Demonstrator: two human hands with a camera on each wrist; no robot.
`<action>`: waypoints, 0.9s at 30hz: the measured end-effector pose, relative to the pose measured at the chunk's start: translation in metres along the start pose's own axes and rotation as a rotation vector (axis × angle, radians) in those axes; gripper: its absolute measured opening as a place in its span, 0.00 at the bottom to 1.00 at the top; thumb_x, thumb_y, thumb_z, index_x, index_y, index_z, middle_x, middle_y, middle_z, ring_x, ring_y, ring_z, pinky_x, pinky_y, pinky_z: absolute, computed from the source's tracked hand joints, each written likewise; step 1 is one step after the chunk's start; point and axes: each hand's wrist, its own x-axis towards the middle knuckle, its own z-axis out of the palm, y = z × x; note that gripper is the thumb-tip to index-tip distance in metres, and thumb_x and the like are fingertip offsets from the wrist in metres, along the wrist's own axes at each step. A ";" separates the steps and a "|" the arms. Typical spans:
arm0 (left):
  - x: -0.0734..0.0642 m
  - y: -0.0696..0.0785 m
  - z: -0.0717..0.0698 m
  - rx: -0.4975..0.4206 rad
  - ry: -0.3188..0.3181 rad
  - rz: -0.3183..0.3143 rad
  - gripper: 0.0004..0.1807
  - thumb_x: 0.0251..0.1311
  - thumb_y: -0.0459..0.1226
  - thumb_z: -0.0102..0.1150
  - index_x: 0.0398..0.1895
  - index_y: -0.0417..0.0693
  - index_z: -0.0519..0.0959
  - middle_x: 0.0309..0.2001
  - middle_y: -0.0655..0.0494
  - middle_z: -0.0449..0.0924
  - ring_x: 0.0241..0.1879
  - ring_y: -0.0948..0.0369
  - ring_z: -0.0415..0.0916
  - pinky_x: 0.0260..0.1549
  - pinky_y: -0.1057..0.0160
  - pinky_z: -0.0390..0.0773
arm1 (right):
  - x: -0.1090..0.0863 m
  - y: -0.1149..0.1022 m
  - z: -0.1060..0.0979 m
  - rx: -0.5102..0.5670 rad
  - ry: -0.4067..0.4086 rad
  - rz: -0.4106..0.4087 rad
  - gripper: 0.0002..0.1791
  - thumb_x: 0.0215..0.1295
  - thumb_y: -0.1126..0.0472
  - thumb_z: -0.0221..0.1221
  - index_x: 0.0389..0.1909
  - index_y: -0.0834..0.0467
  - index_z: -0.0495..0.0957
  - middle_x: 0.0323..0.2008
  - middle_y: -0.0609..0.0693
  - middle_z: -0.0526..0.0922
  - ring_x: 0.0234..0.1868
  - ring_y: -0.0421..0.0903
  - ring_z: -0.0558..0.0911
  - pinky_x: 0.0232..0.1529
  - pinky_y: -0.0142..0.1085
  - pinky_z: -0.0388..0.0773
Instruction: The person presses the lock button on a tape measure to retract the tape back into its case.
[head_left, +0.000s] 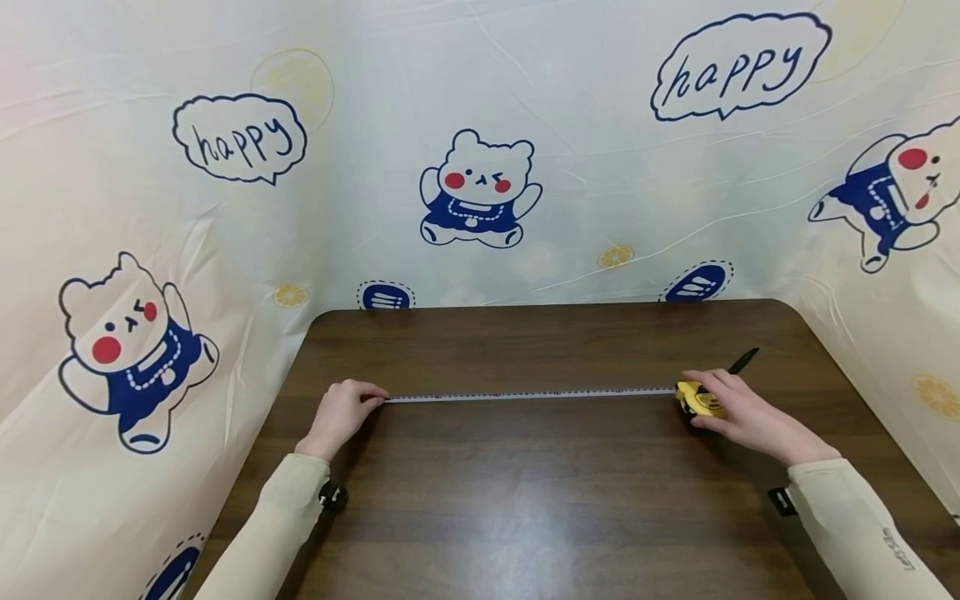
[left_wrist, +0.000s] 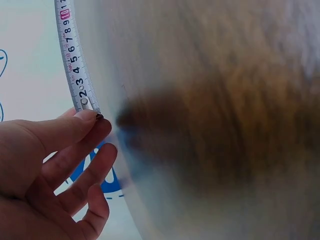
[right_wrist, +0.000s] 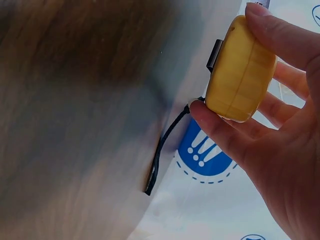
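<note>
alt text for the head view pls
A person's left hand pinches the end of a measuring tape, stretched across a dark wooden table to its yellow case in the right hand. Behind hangs a pale cloth printed with bears.

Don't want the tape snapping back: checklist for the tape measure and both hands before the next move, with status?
1. Left hand on the tape blade: ok, thumb and finger pinch its end.
2. Right hand on the yellow case: ok, fingers and thumb grip it.
3. Blade straight between the hands: ok, no kink or twist visible in the head view.
4. Black strap away from the blade: ok, it trails off the case on the other side.
5. Blade lock set: cannot tell, no view shows its position.
6. Reading at the case mouth: cannot tell, markings too small there.
</note>
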 end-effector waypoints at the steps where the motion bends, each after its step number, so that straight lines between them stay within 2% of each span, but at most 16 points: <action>1: 0.000 0.000 0.000 0.000 0.001 0.001 0.05 0.65 0.30 0.69 0.39 0.45 0.92 0.42 0.47 0.91 0.47 0.45 0.86 0.50 0.41 0.81 | 0.000 0.000 0.000 -0.001 0.002 -0.005 0.36 0.65 0.60 0.72 0.70 0.65 0.69 0.58 0.62 0.76 0.55 0.58 0.76 0.53 0.60 0.77; 7: -0.001 0.002 0.002 0.000 0.000 0.003 0.05 0.65 0.30 0.68 0.39 0.44 0.92 0.42 0.47 0.91 0.48 0.45 0.86 0.49 0.41 0.82 | 0.001 -0.002 0.002 -0.003 0.002 -0.020 0.36 0.64 0.61 0.72 0.70 0.65 0.69 0.57 0.61 0.76 0.54 0.58 0.76 0.52 0.60 0.77; 17: 0.001 0.009 0.004 -0.018 -0.004 0.013 0.05 0.65 0.29 0.68 0.39 0.44 0.92 0.41 0.48 0.91 0.46 0.47 0.86 0.49 0.42 0.82 | 0.001 -0.003 0.007 -0.042 0.052 -0.078 0.35 0.62 0.61 0.73 0.68 0.64 0.71 0.56 0.59 0.78 0.54 0.56 0.77 0.51 0.58 0.78; 27: 0.004 0.015 0.006 -0.017 -0.019 0.014 0.05 0.65 0.30 0.68 0.39 0.44 0.92 0.41 0.48 0.91 0.46 0.48 0.87 0.49 0.43 0.82 | 0.003 -0.005 0.008 -0.052 0.056 -0.090 0.34 0.63 0.59 0.74 0.67 0.63 0.72 0.55 0.57 0.78 0.53 0.54 0.77 0.51 0.57 0.78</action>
